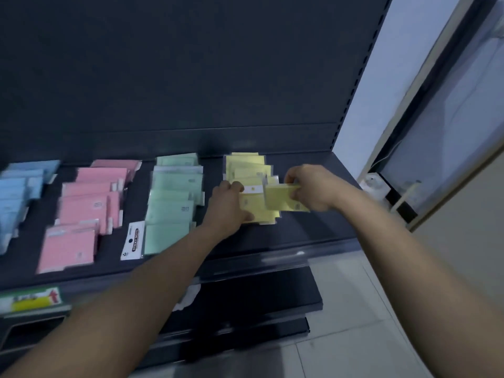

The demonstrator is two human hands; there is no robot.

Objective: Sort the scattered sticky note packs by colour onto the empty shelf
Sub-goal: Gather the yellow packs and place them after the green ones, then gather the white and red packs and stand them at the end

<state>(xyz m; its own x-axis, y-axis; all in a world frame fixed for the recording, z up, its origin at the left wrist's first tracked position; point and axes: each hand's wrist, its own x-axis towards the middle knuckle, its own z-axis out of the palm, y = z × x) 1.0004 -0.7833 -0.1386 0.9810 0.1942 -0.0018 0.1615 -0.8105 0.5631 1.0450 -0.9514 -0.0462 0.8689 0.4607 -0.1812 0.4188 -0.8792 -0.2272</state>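
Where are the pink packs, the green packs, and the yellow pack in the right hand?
pink packs [81, 211]: head view, middle pack.
green packs [170, 211]: head view, middle pack.
yellow pack [278, 199]: head view, its face.

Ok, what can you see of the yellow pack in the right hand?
The yellow pack is flat, roughly square, seemingly in clear wrap, with small dark print near its lower right corner. The right hand pinches its right edge, holding it tilted over the yellow row at the right end of the shelf. It overlaps a lower yellow pack gripped by the left hand.

Pale tiled floor [354, 336], white wall [365, 91], dim light
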